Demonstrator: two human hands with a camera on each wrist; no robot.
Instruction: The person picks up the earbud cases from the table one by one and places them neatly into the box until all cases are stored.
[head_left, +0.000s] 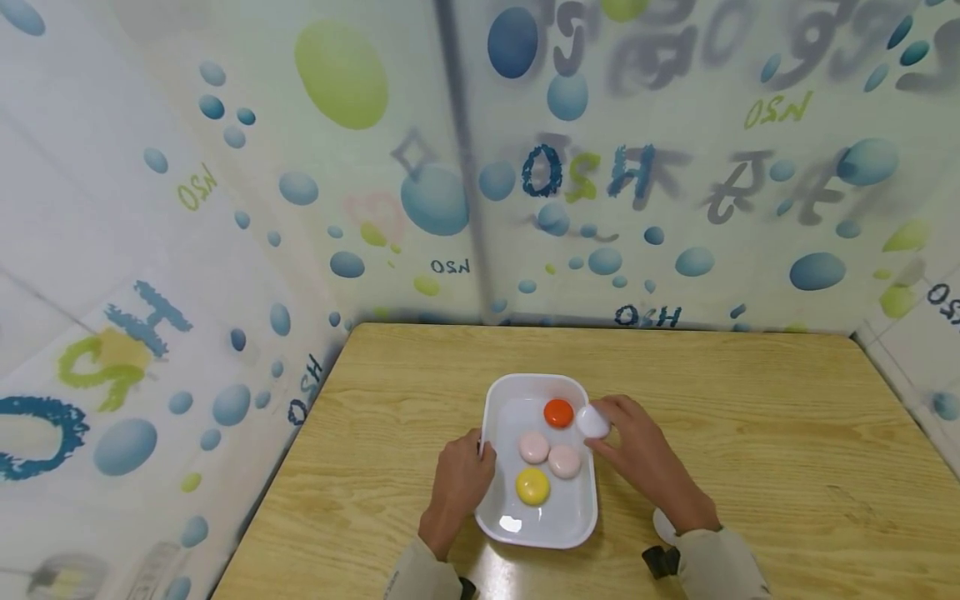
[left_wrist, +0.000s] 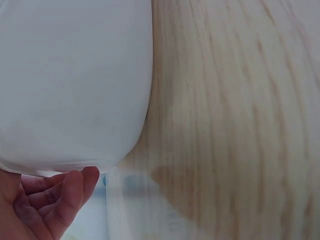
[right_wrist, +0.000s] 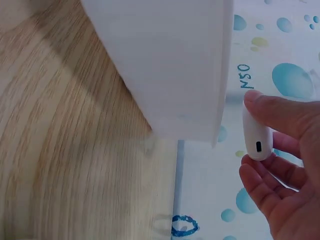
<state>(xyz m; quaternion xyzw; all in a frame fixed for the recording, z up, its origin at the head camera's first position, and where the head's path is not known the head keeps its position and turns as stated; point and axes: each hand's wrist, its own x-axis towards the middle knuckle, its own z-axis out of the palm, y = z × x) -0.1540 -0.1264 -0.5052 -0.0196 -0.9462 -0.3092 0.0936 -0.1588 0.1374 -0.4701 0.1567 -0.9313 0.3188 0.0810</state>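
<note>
In the head view a white tray [head_left: 495,521] holds a red round disc [head_left: 558,413], two pale pink discs [head_left: 534,447] and a yellow disc [head_left: 532,487]. My left hand [head_left: 462,475] grips the tray's left rim, and in the left wrist view its fingers [left_wrist: 75,197] curl under the edge. Beside the tray's upper right edge my right hand [head_left: 637,446] pinches a small, rounded white case [head_left: 592,422]. A dark slot like a charging port shows on that case [right_wrist: 258,132] in the right wrist view, with the thumb on one side and fingers on the other.
Under my right wrist, a white round thing [head_left: 664,527] is partly hidden on the wooden table [head_left: 787,433]. Walls with a printed bubble pattern [head_left: 435,200] stand behind and to the left of the table. A dark band [head_left: 660,562] is on the right wrist.
</note>
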